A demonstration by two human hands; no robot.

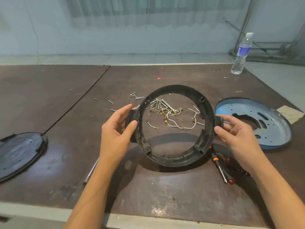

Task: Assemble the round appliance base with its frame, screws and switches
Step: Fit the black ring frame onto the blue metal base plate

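Observation:
I hold a black round plastic frame [175,158] tilted up above the table, its open middle facing me. My left hand [115,129] grips its left side handle, thumb on the inner rim. My right hand [236,131] grips the right side handle the same way. Through the ring I see a pile of metal clips and white wires with brass terminals [166,111] on the table. Several loose screws [135,95] lie behind the frame's left side. A blue round metal base plate [257,123] lies to the right. A dark round plate [18,152] lies at the far left.
Screwdrivers with orange and red handles [222,169] lie under my right forearm. A metal strip [91,171] lies by my left forearm. A water bottle [241,54] stands at the back right corner. A piece of cardboard [290,114] sits by the blue plate.

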